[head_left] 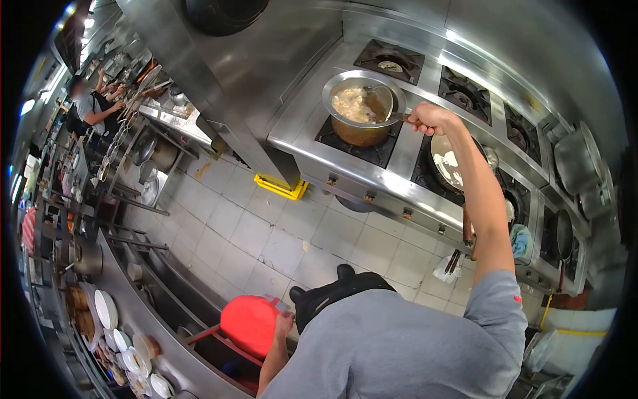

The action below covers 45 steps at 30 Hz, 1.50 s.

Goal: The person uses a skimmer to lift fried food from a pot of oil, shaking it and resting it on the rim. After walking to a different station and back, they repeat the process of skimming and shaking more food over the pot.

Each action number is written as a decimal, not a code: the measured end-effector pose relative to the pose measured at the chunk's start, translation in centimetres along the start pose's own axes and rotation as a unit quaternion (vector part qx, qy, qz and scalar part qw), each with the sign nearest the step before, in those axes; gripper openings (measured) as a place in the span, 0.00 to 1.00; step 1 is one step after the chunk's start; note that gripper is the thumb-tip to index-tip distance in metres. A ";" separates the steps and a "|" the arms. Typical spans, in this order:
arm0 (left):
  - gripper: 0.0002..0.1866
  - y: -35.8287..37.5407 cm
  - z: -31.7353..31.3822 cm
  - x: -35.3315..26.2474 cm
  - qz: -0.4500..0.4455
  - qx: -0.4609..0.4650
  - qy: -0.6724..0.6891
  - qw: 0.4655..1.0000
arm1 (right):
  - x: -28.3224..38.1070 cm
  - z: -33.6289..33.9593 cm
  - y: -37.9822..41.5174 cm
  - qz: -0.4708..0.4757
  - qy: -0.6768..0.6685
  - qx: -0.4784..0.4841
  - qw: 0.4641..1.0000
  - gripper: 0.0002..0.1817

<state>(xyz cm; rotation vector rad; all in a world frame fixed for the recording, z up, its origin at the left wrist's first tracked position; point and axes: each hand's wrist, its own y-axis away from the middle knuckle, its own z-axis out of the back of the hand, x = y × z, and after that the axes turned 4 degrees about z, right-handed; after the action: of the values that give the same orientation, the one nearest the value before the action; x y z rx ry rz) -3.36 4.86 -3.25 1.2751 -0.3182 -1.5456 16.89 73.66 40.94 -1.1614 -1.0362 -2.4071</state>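
Observation:
My right hand (430, 120) is closed around the handle of a large metal ladle (381, 100), its arm stretched over the stove. The bowl of the ladle rests in a wide-rimmed metal pot (362, 135), against pale, lumpy food (352, 105) in brown liquid. That pot sits on a front burner. Beneath my right forearm is a pan (446, 159) with whitish contents, partly covered by the arm. Low at my side, my left hand (284, 324) has curled fingers beside a red round-topped stool (249, 326); whether it grips anything is hidden.
Several burners line the steel stove (292, 126). More pots (577, 156) stand at its right end. A yellow floor bracket (280, 187) surrounds a steel post's foot. Behind me, a counter holds stacked white plates (106, 309). Another person (93, 110) works at the far left.

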 end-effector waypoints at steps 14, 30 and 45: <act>0.12 -1.0 0.4 2.5 0.016 -0.002 0.006 1.000 | -6.0 -7.1 0.2 0.102 -0.196 -0.064 0.973 0.24; 0.10 -0.2 0.0 -0.4 -0.009 0.010 -0.024 1.000 | -5.9 -5.5 5.8 0.143 -0.153 -0.086 0.974 0.32; 0.10 -0.7 0.1 1.0 0.014 0.000 -0.007 1.000 | -6.1 -1.6 8.0 0.143 -0.254 -0.078 0.953 0.25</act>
<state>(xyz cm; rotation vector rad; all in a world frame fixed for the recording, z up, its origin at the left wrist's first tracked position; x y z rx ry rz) -3.64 4.25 -4.26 1.2564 -0.3438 -1.5304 23.98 66.48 39.49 -1.9072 -0.7379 -2.0353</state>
